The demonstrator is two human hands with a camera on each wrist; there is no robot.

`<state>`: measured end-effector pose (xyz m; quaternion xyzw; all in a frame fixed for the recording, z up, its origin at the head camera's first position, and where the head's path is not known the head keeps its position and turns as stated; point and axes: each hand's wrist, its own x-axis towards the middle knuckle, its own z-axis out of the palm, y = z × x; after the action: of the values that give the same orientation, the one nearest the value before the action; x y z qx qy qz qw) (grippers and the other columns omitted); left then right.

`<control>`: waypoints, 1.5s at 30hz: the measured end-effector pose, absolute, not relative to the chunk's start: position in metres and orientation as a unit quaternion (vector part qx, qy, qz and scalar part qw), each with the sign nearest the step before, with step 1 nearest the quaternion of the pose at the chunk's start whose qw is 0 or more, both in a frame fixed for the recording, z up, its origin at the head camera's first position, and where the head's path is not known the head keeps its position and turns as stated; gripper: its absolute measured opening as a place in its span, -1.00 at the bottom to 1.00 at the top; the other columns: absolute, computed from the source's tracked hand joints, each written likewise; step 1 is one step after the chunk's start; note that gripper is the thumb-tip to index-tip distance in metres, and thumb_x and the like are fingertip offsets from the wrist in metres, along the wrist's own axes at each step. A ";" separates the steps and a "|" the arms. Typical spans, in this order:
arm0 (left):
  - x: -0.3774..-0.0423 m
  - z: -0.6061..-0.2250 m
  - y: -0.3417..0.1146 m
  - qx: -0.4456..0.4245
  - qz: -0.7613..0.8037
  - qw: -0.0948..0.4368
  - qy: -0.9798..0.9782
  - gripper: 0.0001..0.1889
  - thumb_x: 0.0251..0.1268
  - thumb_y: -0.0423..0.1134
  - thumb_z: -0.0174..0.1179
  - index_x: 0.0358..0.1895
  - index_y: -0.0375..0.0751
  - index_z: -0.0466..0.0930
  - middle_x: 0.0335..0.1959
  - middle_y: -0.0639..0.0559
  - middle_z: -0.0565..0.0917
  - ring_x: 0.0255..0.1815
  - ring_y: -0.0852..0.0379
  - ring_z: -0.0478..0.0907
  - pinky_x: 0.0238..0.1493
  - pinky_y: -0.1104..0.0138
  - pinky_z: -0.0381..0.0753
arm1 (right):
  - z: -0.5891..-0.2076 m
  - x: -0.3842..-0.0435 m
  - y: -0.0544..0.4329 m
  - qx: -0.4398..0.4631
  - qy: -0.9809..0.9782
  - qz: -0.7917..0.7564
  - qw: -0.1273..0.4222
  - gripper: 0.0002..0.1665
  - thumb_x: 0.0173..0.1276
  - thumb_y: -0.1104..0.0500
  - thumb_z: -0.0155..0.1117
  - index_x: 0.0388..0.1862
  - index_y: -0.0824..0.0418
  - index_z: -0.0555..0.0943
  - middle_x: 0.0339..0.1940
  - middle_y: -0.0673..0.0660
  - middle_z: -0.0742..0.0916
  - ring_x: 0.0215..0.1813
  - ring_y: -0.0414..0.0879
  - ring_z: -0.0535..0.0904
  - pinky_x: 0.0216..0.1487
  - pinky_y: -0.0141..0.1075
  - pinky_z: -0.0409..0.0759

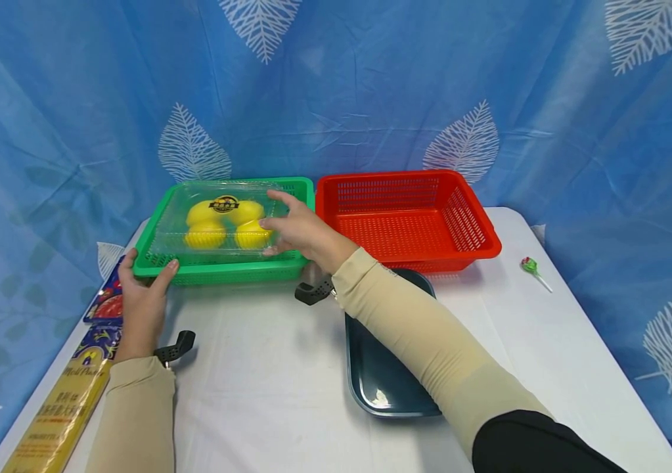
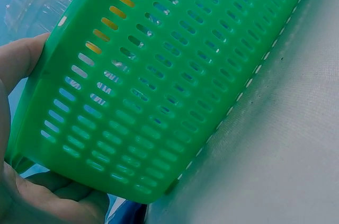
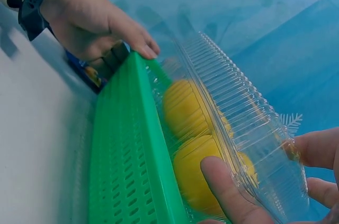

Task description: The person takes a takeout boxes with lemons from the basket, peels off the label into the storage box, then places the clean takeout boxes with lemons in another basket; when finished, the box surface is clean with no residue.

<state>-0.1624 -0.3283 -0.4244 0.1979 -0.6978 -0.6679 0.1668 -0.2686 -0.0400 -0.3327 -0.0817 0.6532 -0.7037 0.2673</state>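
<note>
A clear plastic clamshell box [image 1: 170, 226] with several yellow fruits [image 1: 205, 235] inside and a dark label on its lid lies in the green basket [image 1: 235, 273]. My right hand [image 1: 306, 233] holds the box at its right end. In the right wrist view, the thumb [image 3: 228, 187] presses the near side while fingers reach the far side. At the basket's front left corner, my left hand [image 1: 143, 302] grips the rim. The left wrist view has that thumb [image 2: 24, 60] at the rim and the other fingers below it, outside the slotted wall.
A red basket [image 1: 406, 263] stands beside the green one. In front of it lies a dark tray [image 1: 389, 381], partly under my right forearm. A lollipop [image 1: 529, 265] is on the right. Along the left edge lie a yellow pasta packet [image 1: 58, 414] and a blue packet [image 1: 108, 299].
</note>
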 end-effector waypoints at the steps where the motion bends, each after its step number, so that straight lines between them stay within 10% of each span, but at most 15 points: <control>1: -0.163 -0.424 -0.328 0.198 -0.668 0.167 -0.698 -0.02 0.48 0.00 0.35 0.71 0.20 -0.18 0.71 -0.03 -0.04 0.63 0.14 0.02 0.55 0.31 0.08 | -0.332 -0.268 -0.040 -0.082 0.652 -0.704 0.267 -0.11 0.57 0.30 0.31 0.70 -0.23 0.22 0.45 0.31 0.45 -0.75 -0.05 0.30 -0.15 0.01 0.78; 21: -0.162 -0.424 -0.327 0.183 -0.675 0.174 -0.693 -0.04 0.50 -0.03 0.34 0.71 0.18 -0.17 0.70 -0.06 -0.01 0.61 0.11 0.05 0.54 0.32 0.11 | -0.318 -0.256 -0.026 -0.094 0.635 -0.716 0.274 -0.10 0.57 0.29 0.32 0.72 -0.22 0.21 0.44 0.24 0.46 -0.65 0.05 0.42 -0.06 0.05 0.77; 31: -0.163 -0.424 -0.328 0.192 -0.670 0.168 -0.697 -0.04 0.49 0.00 0.35 0.70 0.21 -0.17 0.71 -0.02 -0.01 0.64 0.10 0.02 0.55 0.30 0.08 | -0.312 -0.251 -0.021 -0.091 0.639 -0.717 0.265 -0.11 0.55 0.30 0.34 0.70 -0.22 0.24 0.56 0.25 0.36 0.09 0.18 0.73 -0.09 0.07 0.77; 45: -0.163 -0.423 -0.329 0.192 -0.680 0.147 -0.693 -0.07 0.52 -0.03 0.31 0.70 0.26 -0.18 0.69 -0.01 0.01 0.64 0.09 0.02 0.54 0.30 0.08 | -0.307 -0.236 -0.009 -0.113 0.691 -0.669 0.248 -0.12 0.54 0.17 0.39 0.70 -0.27 0.25 0.56 0.15 0.39 0.20 0.05 0.63 -0.06 -0.11 0.77</control>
<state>-0.1627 -0.3290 -0.4227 0.1925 -0.6926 -0.6795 0.1467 -0.2361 -0.0088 -0.3072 -0.1130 0.6914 -0.6690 0.2484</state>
